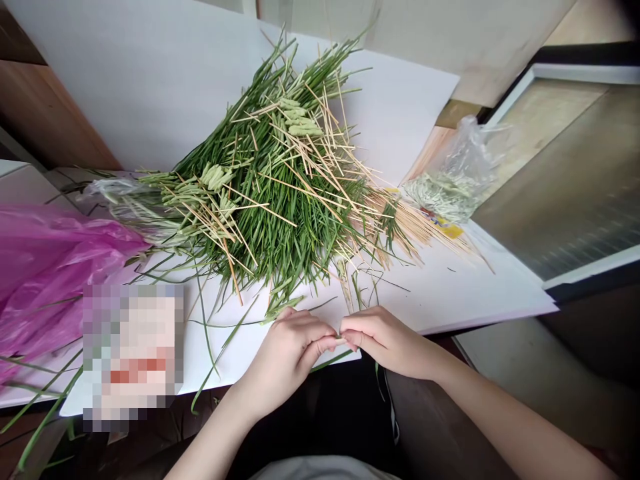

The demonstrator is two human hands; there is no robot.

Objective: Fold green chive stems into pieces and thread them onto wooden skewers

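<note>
My left hand (295, 347) and my right hand (385, 339) meet at the table's front edge, thumbs and fingers pinched together. Between their fingertips shows a bit of green chive (341, 338), mostly hidden by the fingers. A long green blade (336, 361) slants below my left hand. Just beyond both hands rises a big heap of green chives (300, 220). Thin wooden skewers (285, 177) lie across it, along with folded pale-green bundles (300, 119), some apparently threaded on skewers.
On the left are a pink plastic bag (45, 267) and a blurred-out item (145, 340). More skewers (415, 217) and a clear bag (465, 167) with pale-green contents lie at right. White board (480, 290) covers the table; loose blades hang over its front edge.
</note>
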